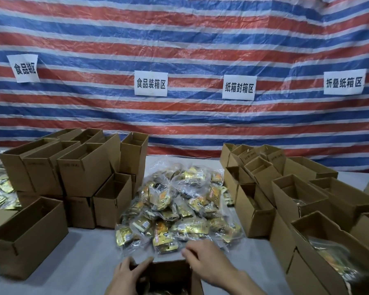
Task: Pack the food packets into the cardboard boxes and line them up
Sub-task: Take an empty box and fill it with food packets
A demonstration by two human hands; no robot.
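Hands work at the near edge of the worktop point(90, 256), over an open box point(170, 265) at the bottom centre. The left hand point(126, 275) grips the box's far left corner, thumb spread along the rim and fingers curled round the outside. The right hand point(202, 260) reaches over the box's far right corner, its bent fingertips touching the near edge of the pile of food packets point(179, 205); I cannot tell whether they pinch a packet.

The pile, gold and orange packets in clear wrap, lies just beyond the box, in the middle of the worktop. Empty boxes point(83, 173) are stacked two high to its left. To its right stand rows of boxes point(296, 199), the nearest showing packets inside. More loose packets point(0, 188) lie at the far left. A striped tarpaulin point(179, 39) hangs behind, with paper signs point(150, 83) fixed to it.
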